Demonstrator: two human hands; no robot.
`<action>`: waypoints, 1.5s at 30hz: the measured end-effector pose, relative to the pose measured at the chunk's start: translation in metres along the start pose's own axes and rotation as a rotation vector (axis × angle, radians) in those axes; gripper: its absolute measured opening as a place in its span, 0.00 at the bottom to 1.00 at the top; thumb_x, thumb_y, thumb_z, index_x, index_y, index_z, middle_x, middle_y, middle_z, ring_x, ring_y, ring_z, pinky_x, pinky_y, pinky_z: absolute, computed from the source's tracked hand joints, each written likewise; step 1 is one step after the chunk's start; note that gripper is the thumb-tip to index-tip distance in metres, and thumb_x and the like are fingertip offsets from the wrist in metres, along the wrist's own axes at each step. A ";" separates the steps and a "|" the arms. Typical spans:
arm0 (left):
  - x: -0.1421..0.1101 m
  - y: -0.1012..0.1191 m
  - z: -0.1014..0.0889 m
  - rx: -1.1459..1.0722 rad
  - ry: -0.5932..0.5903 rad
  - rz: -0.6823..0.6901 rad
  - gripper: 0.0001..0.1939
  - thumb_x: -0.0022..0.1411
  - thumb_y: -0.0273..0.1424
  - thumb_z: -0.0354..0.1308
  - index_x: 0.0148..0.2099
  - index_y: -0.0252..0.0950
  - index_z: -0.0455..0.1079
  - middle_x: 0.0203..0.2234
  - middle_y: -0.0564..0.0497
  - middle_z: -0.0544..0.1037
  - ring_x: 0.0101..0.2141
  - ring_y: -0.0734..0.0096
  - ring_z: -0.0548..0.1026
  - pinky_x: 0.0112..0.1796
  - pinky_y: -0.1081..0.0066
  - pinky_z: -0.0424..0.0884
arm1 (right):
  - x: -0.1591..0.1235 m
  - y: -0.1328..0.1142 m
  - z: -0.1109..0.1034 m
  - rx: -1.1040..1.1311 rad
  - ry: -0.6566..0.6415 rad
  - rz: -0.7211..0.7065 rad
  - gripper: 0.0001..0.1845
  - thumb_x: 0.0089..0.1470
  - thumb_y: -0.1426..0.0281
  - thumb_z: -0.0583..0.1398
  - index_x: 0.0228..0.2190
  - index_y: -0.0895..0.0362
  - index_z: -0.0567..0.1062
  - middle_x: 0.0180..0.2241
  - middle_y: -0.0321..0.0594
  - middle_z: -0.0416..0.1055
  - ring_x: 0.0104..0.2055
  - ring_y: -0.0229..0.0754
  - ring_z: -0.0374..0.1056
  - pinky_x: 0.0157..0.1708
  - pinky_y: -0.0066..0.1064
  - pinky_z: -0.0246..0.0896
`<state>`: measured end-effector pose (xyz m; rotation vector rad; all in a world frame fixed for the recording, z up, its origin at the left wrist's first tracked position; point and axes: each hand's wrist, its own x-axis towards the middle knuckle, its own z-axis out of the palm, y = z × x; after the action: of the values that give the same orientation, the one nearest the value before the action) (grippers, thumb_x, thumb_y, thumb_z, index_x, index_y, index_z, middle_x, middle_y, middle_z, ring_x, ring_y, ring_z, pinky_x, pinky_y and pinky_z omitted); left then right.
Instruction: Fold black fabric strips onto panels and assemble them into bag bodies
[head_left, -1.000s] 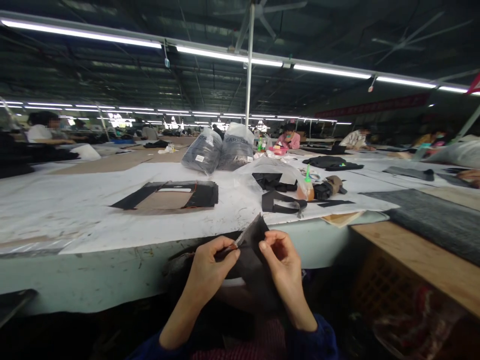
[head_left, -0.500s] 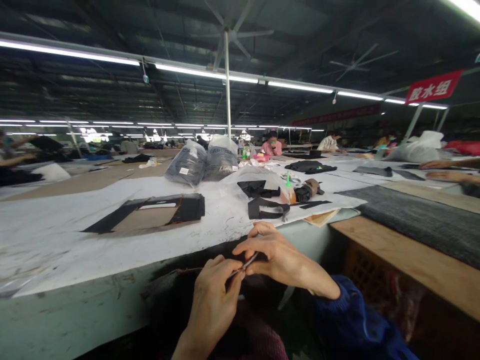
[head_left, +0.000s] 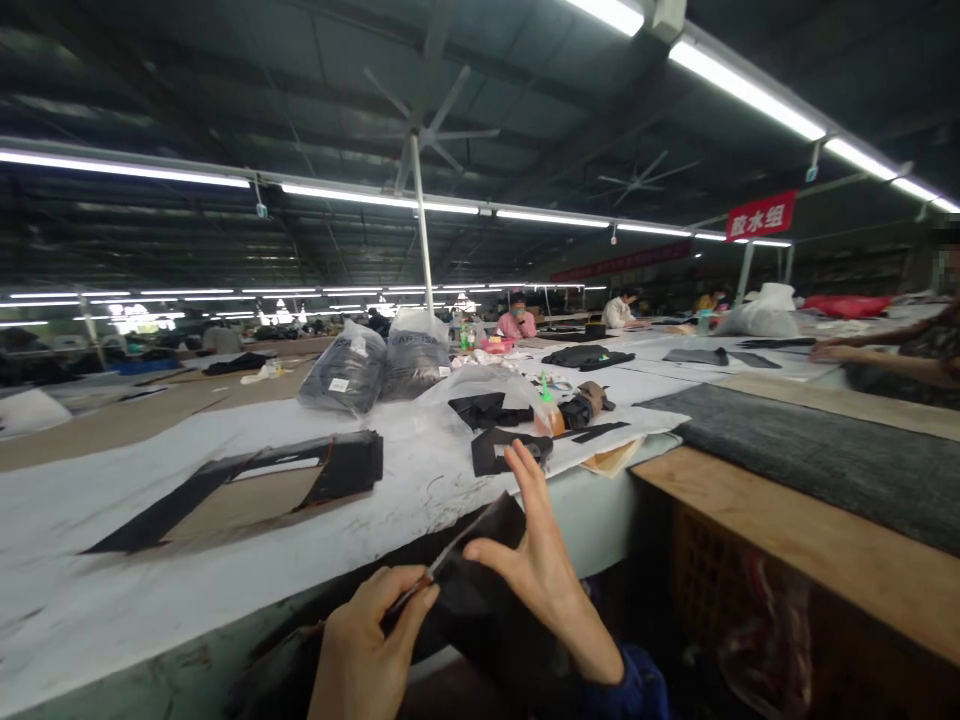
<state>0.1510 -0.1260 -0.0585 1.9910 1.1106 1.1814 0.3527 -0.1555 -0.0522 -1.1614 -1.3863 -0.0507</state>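
My left hand [head_left: 367, 635] pinches the edge of a black piece of fabric [head_left: 484, 605] between thumb and fingers, low in front of the table edge. A pale, thin strip runs along that upper edge. My right hand [head_left: 541, 570] is open beside the fabric's far corner, fingers stretched upward and thumb spread apart. The thumb overlaps the fabric in view; whether it touches cannot be made out. The fabric's lower part is lost in shadow.
On the white-covered table [head_left: 247, 590] lie black and tan panels [head_left: 349, 470], clear bags of dark goods [head_left: 345, 375], and a glue bottle with a green tip [head_left: 547, 410]. A wooden board [head_left: 795, 535] borders the right. A person [head_left: 911, 350] works at far right.
My right hand has opened and lifted away from the pinched edge, while my left hand keeps its pinch lower and further left. More of the black fabric shows. The view has turned right.
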 end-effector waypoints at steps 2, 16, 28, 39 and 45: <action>0.007 -0.008 -0.005 0.005 0.032 -0.021 0.14 0.55 0.44 0.59 0.34 0.40 0.79 0.28 0.52 0.81 0.29 0.62 0.77 0.29 0.72 0.73 | -0.001 0.012 0.002 0.141 0.002 0.134 0.47 0.46 0.56 0.69 0.62 0.53 0.57 0.57 0.50 0.62 0.58 0.55 0.61 0.58 0.50 0.55; 0.157 -0.005 0.045 0.507 -0.080 0.072 0.08 0.58 0.28 0.54 0.36 0.37 0.75 0.32 0.47 0.81 0.37 0.59 0.77 0.36 0.70 0.63 | 0.042 0.067 -0.001 -0.200 0.218 0.095 0.23 0.52 0.74 0.55 0.51 0.59 0.73 0.39 0.48 0.69 0.41 0.49 0.66 0.43 0.43 0.63; 0.160 -0.039 0.059 0.362 0.037 0.108 0.05 0.59 0.29 0.55 0.34 0.40 0.73 0.33 0.51 0.81 0.37 0.62 0.77 0.37 0.72 0.65 | 0.028 0.075 -0.018 0.616 0.457 0.437 0.47 0.49 0.56 0.65 0.63 0.57 0.54 0.29 0.36 0.72 0.19 0.32 0.57 0.17 0.23 0.50; 0.153 -0.028 0.057 0.241 0.055 0.063 0.04 0.55 0.27 0.57 0.29 0.39 0.72 0.26 0.53 0.79 0.33 0.64 0.77 0.34 0.74 0.66 | 0.010 0.083 -0.001 0.823 0.295 0.538 0.46 0.41 0.56 0.70 0.58 0.59 0.62 0.24 0.34 0.69 0.18 0.29 0.50 0.16 0.21 0.41; 0.152 -0.028 0.057 0.240 0.054 0.061 0.04 0.55 0.27 0.57 0.31 0.38 0.73 0.28 0.52 0.80 0.35 0.64 0.76 0.36 0.73 0.65 | 0.037 0.053 0.006 0.910 -0.031 0.554 0.46 0.45 0.60 0.69 0.61 0.58 0.60 0.21 0.31 0.66 0.17 0.27 0.45 0.16 0.20 0.34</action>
<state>0.2323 0.0166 -0.0422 2.1981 1.2789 1.1858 0.3918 -0.1044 -0.0569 -0.7128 -0.8838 0.9037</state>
